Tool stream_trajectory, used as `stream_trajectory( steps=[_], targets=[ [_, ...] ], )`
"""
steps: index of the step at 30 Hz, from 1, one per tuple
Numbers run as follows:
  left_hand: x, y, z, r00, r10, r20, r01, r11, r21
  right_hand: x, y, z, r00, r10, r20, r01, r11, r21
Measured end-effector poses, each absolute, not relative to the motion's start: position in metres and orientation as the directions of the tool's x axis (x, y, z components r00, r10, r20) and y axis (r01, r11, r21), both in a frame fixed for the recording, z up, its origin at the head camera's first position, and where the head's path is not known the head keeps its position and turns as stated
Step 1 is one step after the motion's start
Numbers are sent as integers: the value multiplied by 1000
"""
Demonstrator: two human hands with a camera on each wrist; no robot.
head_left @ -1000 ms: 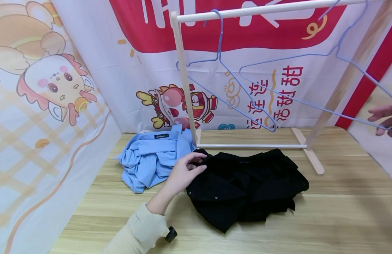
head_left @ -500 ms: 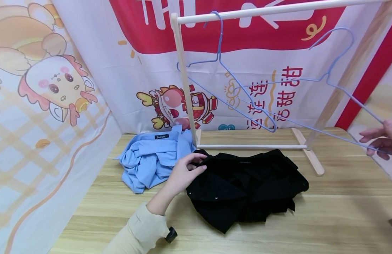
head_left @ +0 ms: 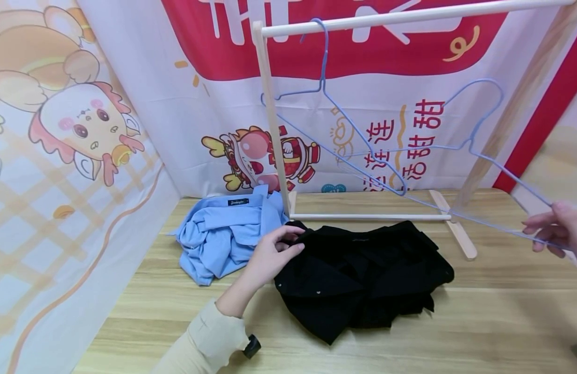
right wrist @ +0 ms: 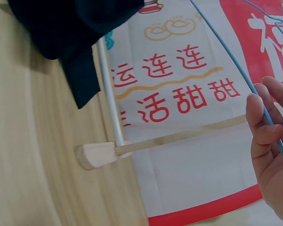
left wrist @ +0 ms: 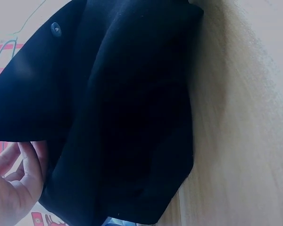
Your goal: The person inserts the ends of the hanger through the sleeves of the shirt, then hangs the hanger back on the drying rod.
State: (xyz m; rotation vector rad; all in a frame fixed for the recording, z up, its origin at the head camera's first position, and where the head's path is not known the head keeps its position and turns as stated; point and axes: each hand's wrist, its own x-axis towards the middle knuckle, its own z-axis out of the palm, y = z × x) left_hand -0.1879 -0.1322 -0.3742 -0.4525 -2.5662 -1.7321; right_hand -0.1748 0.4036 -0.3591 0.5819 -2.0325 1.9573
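Note:
A black garment with buttons [head_left: 363, 280], which looks like a shirt, lies bunched on the wooden table. My left hand [head_left: 275, 252] pinches its upper left edge between thumb and fingers; in the left wrist view the fingers [left wrist: 30, 162] go under the buttoned edge. On the right, my right hand [head_left: 561, 231] grips one end of a blue wire clothes hanger [head_left: 489, 156]. That hanger is off the rail, its hook up and its other end reaching left behind the garment. In the right wrist view, thumb and fingers [right wrist: 262, 134] curl round the hanger's wire.
A wooden clothes rack [head_left: 377, 19] stands at the back of the table [head_left: 185, 332], its foot [head_left: 456, 228] behind the black garment. Another blue hanger [head_left: 323, 85] hangs on its rail. A crumpled light blue shirt [head_left: 218, 234] lies left. Printed cloth [head_left: 223, 104] backs the table.
My right hand has moved down and slightly left, bringing the hanger down from rail height towards the black garment. The left hand has kept its hold on the garment in place.

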Motion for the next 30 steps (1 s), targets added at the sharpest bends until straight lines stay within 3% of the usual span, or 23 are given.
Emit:
stream_trajectory(
  steps=[15, 23, 30],
  targets=[
    [-188, -133, -376, -959, 236, 160, 237, 347, 908, -157, 404, -395, -855, -88, 510, -513, 9, -858],
    [-188, -132, -375, -956, 241, 169, 247, 344, 906, -153, 405, -404, -804, -154, 575, -569, -84, -818],
    [-187, -132, -373, -957, 237, 168, 245, 352, 903, -150, 405, -404, -793, -207, 573, -581, -25, -814]
  ],
)
